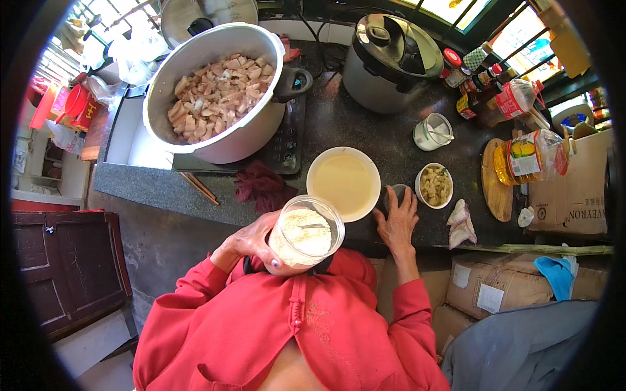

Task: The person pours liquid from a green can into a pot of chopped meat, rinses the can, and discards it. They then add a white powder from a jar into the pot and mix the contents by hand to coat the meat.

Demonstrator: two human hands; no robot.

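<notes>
My left hand [254,242] is wrapped around a clear jar [337,229] of pale granules [305,227]. The jar has no lid on, and a spoon handle [313,226] lies in the granules. It is held tilted in front of my chest, overlapping the near edge of a white bowl [376,183] of pale yellow liquid [342,178]. On the dark counter right of that bowl, my right hand [401,222] has its fingers around a round, see-through lid [398,193], partly hidden by them. A small white bowl [451,195] of chopped yellowish food [434,184] stands just beyond those fingers.
A large pot [230,149] of cut pale meat [220,97] stands on an induction cooker [288,141]. Chopsticks [198,187] and a maroon cloth [261,185] lie nearby. Behind are a pressure cooker [386,83] and a small jar [433,132]. An oil bottle [525,156] and several sauce bottles line the right.
</notes>
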